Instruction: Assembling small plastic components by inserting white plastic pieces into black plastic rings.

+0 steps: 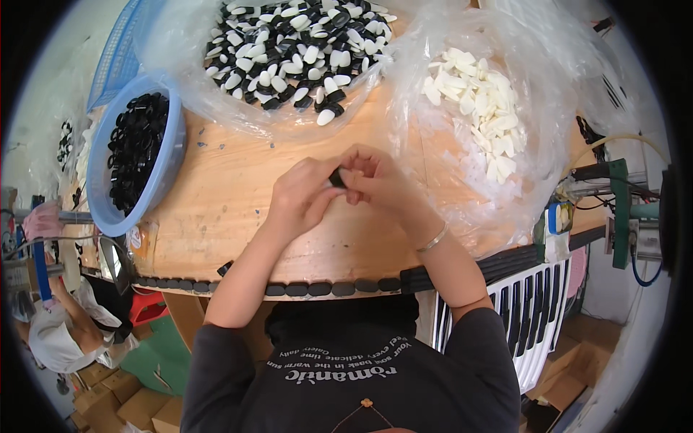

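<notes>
One small black oval piece (337, 177) sits pinched between our hands at the middle of the table (238, 195), close enough for both to work it. Our left hand (307, 196) and right hand (377, 180) each close their grip on it, fingertips meeting over the piece

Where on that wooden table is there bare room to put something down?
Bare wood lies between the blue bowl and the left hand, down to the row of black pieces. The far side is crowded with plastic bags.
</notes>
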{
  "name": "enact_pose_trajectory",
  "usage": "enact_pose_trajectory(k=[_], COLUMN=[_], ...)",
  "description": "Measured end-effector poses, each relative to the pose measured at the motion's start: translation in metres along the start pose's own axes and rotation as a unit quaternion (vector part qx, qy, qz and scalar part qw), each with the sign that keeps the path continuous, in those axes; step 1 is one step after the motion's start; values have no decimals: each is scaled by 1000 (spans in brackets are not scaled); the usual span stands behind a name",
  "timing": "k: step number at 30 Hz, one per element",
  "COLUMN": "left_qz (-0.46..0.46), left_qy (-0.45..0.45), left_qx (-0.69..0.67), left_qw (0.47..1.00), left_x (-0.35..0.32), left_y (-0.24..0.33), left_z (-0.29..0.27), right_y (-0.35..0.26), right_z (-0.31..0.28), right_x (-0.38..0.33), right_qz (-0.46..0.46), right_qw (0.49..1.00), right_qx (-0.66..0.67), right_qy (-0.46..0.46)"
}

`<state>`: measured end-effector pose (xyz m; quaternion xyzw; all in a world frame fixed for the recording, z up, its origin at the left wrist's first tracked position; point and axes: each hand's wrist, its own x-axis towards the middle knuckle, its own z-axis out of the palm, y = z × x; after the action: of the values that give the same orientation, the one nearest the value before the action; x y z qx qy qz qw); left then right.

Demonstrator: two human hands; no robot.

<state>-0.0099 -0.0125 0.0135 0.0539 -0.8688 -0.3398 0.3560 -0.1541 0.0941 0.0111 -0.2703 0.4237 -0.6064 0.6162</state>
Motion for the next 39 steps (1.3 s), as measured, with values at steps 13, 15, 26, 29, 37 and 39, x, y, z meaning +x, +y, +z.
enact_pose_trajectory(k=[13,15,26,29,37,39], left_qz=[-341,-337,-344,-242,-325,-271], left_qy=[-44,-46,-72,-83,-41,-44], left_qx=[-244,-165,128,242,184,150], left_qw=[907,926,928,936,927,950], left_x=[-27,-34,-125,-147,-149,-137], left_y=[3,17,32,34,26,26], left_z=[-20,-30,-143,-124,-106,-97], right_y=[5,7,-46,-72,-104,-119], right_z=[16,20,24,26,-64,-97], right_x=[-7,-7,37,63,-4,-32], right_qz=[-181,-159,-104,-279,-273,-309], right_qw=[974,978,937,883,824,771], right_qx=[-112,-102,-322,-309,-326,-318], right_qy=[83,86,86,215,373,458])
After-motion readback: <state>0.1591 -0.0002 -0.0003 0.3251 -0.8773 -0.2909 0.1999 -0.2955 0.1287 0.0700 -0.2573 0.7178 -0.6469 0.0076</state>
